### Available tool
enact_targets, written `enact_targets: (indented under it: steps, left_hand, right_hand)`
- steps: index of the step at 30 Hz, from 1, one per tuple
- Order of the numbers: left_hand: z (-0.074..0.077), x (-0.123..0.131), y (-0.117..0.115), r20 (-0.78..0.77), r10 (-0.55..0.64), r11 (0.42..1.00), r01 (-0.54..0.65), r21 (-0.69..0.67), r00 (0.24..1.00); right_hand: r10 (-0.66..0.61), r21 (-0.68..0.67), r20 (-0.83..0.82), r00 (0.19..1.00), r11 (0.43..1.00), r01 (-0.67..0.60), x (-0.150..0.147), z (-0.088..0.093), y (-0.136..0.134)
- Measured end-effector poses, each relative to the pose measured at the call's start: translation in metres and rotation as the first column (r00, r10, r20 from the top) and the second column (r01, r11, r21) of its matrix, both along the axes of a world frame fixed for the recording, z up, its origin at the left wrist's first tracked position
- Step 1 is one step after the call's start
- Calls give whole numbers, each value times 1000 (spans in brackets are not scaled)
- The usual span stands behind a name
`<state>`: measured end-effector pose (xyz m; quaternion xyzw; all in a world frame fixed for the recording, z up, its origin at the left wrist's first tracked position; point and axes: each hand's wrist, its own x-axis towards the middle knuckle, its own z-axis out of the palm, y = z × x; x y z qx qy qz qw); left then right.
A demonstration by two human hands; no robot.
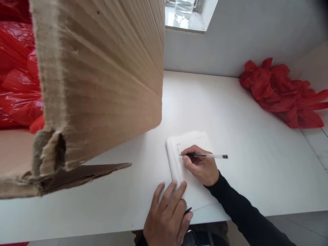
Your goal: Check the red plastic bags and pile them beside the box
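Note:
My right hand [201, 165] holds a clear-barrelled pen [208, 156] with a black grip, its tip touching the page beside a short column of small handwritten marks. Beneath that hand lies an open notebook [196, 191] with white pages, the left side rolled or folded over. My left hand [167, 213] rests palm down at the notebook's lower left, several fingertips on the folded edge. Between its thumb and curled index finger a small black pen cap [188, 210] pokes out; part of it is hidden.
A large cardboard box [110, 78] stands close on the left, a flap [87, 174] jutting out low. Red plastic bags [17, 75] fill it. More crumpled red material [282, 92] lies at the white table's [269, 171] far right. A clear container [183, 9] stands on the window sill.

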<state>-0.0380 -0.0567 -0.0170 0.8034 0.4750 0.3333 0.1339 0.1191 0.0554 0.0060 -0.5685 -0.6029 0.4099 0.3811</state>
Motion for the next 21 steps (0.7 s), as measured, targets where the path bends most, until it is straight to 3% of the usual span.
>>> enact_targets:
  steps: [21]
  left_hand:
    - [6, -1, 3, -9, 9, 999, -9, -44, 1000]
  right_hand:
    - [29, 7, 36, 999, 1000, -29, 1, 0, 0]
